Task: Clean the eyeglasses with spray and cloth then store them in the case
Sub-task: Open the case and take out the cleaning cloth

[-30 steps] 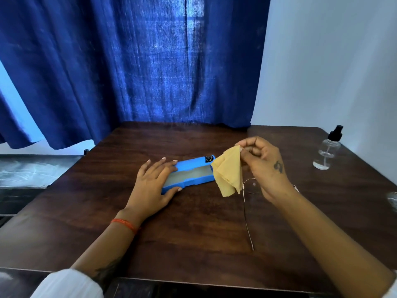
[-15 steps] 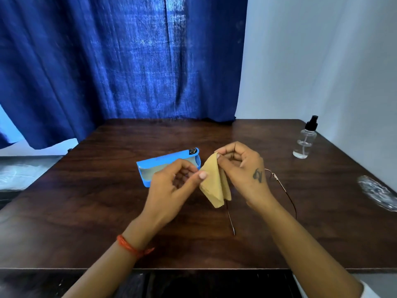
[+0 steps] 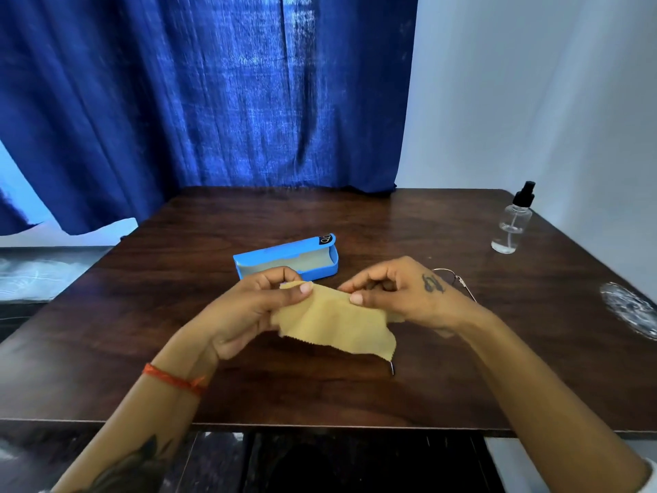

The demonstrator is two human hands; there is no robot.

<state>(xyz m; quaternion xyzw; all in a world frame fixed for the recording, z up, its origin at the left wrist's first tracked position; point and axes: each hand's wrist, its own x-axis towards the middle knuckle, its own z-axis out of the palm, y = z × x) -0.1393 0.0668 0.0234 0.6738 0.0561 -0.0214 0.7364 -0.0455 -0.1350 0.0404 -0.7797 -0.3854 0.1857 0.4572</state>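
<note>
Both hands pinch yellow cloth; case logo apparently unreadable.

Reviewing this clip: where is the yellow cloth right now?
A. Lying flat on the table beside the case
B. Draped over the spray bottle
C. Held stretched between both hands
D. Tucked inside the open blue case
C. The left hand and right hand each pinch an upper corner of the cloth, spreading it above the table, in front of the open case; the bottle stands apart at the far right.
</note>
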